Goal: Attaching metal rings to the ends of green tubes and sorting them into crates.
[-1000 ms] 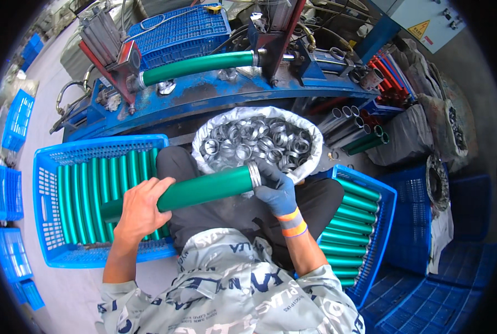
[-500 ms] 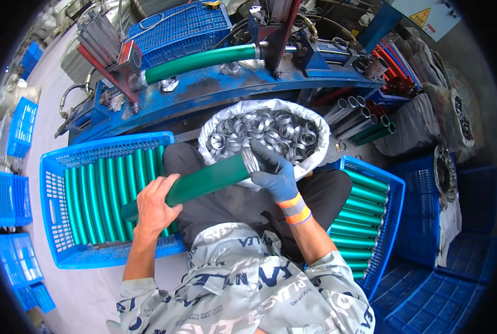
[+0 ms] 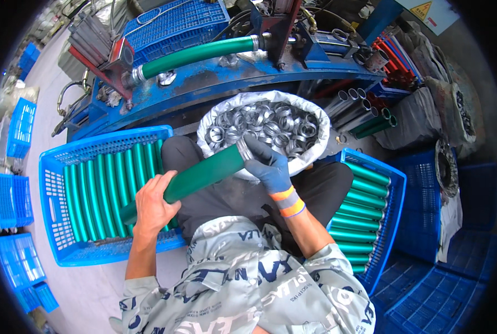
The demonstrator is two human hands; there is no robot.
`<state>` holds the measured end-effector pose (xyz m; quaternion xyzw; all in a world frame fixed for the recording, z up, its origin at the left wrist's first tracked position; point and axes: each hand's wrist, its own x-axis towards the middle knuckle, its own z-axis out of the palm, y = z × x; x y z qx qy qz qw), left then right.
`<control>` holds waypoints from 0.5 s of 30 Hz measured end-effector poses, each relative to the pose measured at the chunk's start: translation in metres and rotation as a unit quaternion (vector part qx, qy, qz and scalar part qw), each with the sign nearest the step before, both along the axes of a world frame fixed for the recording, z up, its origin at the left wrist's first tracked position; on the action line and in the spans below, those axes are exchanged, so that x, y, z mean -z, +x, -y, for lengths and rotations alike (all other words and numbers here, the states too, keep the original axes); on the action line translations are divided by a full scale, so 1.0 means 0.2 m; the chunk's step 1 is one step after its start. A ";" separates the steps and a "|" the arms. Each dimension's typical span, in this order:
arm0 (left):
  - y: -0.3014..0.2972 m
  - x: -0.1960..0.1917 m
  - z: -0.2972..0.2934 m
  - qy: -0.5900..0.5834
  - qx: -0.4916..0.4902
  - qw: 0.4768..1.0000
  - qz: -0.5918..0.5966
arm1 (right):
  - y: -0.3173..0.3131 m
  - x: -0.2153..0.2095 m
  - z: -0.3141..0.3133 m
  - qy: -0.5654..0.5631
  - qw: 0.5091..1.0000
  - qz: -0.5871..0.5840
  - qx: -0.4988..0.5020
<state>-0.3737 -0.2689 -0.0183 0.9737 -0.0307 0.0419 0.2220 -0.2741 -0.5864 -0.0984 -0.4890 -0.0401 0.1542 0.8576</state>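
Observation:
A green tube [image 3: 207,173] slants across my lap, its right end raised. My left hand [image 3: 155,203], bare, is wrapped round its lower left part. At the upper right end sits a ridged silver metal ring [image 3: 243,149]. My right hand [image 3: 269,165], in a dark blue-grey glove with an orange-striped cuff, closes its fingers on this ring; whether the ring is fully seated on the tube is hidden. Just beyond lies a white-lined round container [image 3: 325,131] heaped with loose metal rings [image 3: 282,123].
Blue crates hold rows of green tubes on my left [image 3: 48,183] and right [image 3: 396,206]. Ahead, a blue machine bench [image 3: 204,83] carries another green tube [image 3: 204,54] between its clamps. Bare metal tubes [image 3: 346,108] lie right of the ring container.
The view has shifted slightly. Both hands keep their hold on the tube and its ring, with little movement between them. More of the silver collar shows at the machine tube's left end.

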 end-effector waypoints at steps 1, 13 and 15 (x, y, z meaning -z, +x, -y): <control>0.00 0.00 0.00 0.003 -0.002 1.000 -0.001 | 0.01 0.00 0.01 0.000 1.000 -0.009 -0.020; -0.03 0.11 0.06 0.010 -0.047 0.998 0.037 | 0.08 -0.01 -0.10 -0.018 0.998 -0.047 0.034; -0.03 0.13 0.08 0.005 -0.057 0.998 0.029 | 0.08 -0.05 -0.12 -0.011 0.997 -0.064 0.048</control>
